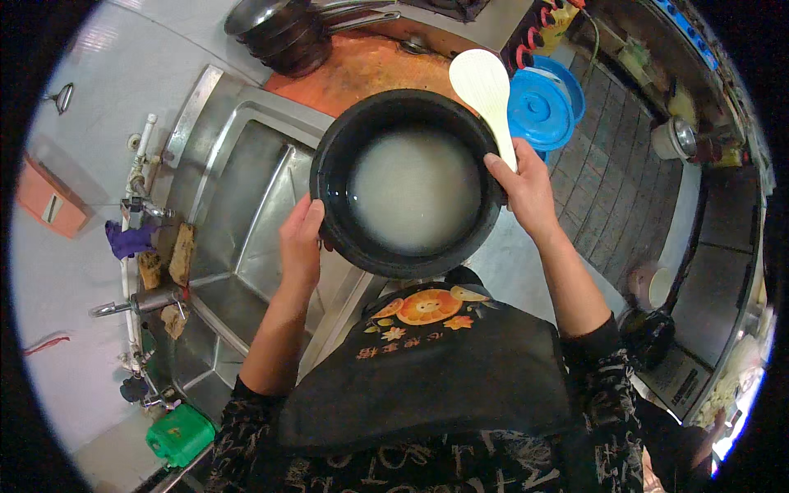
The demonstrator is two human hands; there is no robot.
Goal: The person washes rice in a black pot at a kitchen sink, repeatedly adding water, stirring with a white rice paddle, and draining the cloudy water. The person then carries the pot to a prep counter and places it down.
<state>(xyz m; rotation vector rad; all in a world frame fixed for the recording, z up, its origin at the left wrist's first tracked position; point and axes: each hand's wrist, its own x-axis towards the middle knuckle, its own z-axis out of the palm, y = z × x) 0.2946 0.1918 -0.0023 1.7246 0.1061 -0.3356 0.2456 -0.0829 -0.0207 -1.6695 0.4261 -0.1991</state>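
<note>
Between my hands is a round black cooking pot (336,246), held up near the sink's edge. Cloudy whitish liquid (419,191) covers its bottom; what lies under the liquid cannot be made out. My left hand (302,240) grips the rim on the left, thumb on top. On the opposite side my right hand (527,188) holds the rim and also pins the handle of a white rice paddle (481,80) against it. The paddle's broad blade points away from me, beyond the pot.
A stainless steel sink (209,179) with taps (157,212) lies left. Stacked black pans (283,37) stand on an orange board (382,68) ahead. Blue lidded buckets (539,108) are beyond my right hand. A green plastic jug (182,434) sits at lower left.
</note>
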